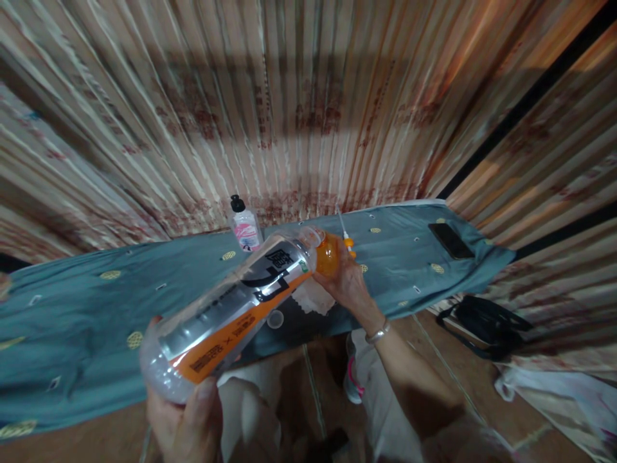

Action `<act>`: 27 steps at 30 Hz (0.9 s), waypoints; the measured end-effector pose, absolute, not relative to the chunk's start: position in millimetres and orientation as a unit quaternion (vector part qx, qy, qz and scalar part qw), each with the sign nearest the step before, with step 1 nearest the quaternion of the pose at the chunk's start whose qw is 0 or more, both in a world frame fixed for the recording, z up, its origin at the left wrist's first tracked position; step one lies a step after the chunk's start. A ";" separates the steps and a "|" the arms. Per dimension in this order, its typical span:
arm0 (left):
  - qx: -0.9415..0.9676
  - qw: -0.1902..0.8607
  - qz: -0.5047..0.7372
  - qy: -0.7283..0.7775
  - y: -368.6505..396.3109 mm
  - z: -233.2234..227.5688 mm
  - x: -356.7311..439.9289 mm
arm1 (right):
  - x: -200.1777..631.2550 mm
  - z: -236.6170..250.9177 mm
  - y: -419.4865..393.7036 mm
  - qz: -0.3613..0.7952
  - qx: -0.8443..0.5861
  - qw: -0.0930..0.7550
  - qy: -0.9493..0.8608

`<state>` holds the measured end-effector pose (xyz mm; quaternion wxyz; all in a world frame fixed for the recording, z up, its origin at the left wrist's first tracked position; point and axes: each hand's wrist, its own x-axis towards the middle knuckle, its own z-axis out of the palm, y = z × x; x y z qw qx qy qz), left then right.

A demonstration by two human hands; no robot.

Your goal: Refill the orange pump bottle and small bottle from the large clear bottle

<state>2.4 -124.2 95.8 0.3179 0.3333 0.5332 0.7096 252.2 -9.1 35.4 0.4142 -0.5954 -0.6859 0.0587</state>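
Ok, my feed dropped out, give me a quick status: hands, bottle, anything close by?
Left hand grips bottle base. Right hand on orange cap. Bottle tilted over teal cloth. Small pump bottle and white tissue close by.

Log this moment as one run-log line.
left hand: grips bottle base | right hand: on orange cap | bottle: tilted over blue cloth | small pump bottle: upright behind

Left hand (186,424) was cut off by the bottom edge, wrist out of frame. Right hand's (344,280) fingers were hidden behind the bottle's (231,315) orange cap (326,255). Bottle label print was too blurred to read. Small pump bottle's (245,226) label was illegible. Worktop (72,308) ran off the left edge.
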 end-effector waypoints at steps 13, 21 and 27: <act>0.337 0.335 0.717 0.511 -129.7 81.6 -5.7 | 252.3 35.1 -9.2 0.051 -0.599 0.410 -0.686; 0.310 0.327 0.720 0.527 -123.9 90.7 1.3 | 251.1 36.1 -9.6 0.053 -0.597 0.427 -0.677; 0.333 0.315 0.720 0.521 -124.1 94.0 4.2 | 251.8 38.5 -10.3 0.061 -0.594 0.425 -0.680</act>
